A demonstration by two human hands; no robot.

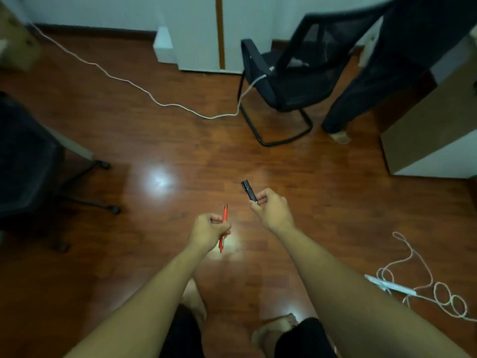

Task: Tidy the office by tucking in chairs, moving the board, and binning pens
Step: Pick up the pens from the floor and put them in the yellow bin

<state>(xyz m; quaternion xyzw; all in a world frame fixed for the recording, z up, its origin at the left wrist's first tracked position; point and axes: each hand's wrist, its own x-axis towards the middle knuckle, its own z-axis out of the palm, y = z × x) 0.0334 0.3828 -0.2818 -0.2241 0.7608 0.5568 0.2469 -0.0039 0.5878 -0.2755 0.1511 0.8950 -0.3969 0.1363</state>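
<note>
My left hand (208,230) is closed around a red pen (225,212), whose tip points up and away from me. My right hand (271,208) grips a black pen (248,190) by its lower end, with the capped end sticking out toward the upper left. Both hands hover above the wooden floor, roughly a hand's width apart. A black mesh chair (291,81) on a sled base stands at the back, right of centre. A black swivel chair (28,164) on castors sits at the left edge.
A white cable (144,90) runs across the floor from the back left to the mesh chair. A power strip (389,285) with coiled cord (444,295) lies at the right. Another person's dark trouser leg (361,94) stands beside a wooden cabinet (426,130). A white wall panel (201,32) is behind.
</note>
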